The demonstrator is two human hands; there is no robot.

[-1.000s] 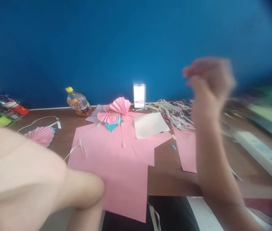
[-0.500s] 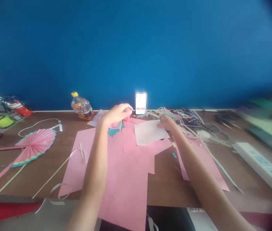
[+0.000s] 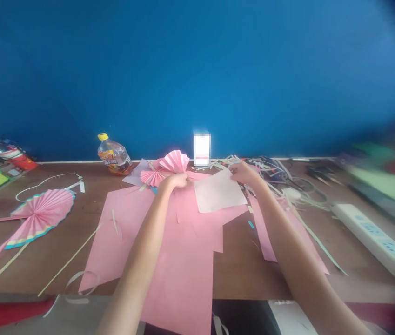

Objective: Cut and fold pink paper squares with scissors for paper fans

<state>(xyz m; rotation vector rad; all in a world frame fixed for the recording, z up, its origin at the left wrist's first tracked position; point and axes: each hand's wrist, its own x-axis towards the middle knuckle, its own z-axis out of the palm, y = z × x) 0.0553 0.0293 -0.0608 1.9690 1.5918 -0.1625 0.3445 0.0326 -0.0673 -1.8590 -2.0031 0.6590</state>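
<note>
A blank whitish sheet of paper [image 3: 220, 191] is tilted above the pink paper, held up at its far edge. My right hand [image 3: 245, 173] pinches its upper right corner between thumb and fingers. At the sheet's upper left corner is my left hand [image 3: 179, 179], its fingers curled together on the edge; the fingertips are small and partly blurred. Just behind my left hand lies a pleated pink paper fan piece [image 3: 174, 161]. Beneath my arms, large pink sheets [image 3: 183, 274] overlap and hang over the table's front edge.
A finished-looking pink fan [image 3: 45, 211] with blue and yellow trim lies at left. A yellow-capped bottle [image 3: 115, 160] and a lit phone [image 3: 202, 150] stand near the blue wall. Paper strips [image 3: 270, 167] are heaped behind my right hand. A white power strip [image 3: 373, 239] lies at right.
My left hand has come down and toward me from over the pleated pink piece to the whitish sheet's left corner, uncovering that piece. My right hand stays at the sheet's right corner.
</note>
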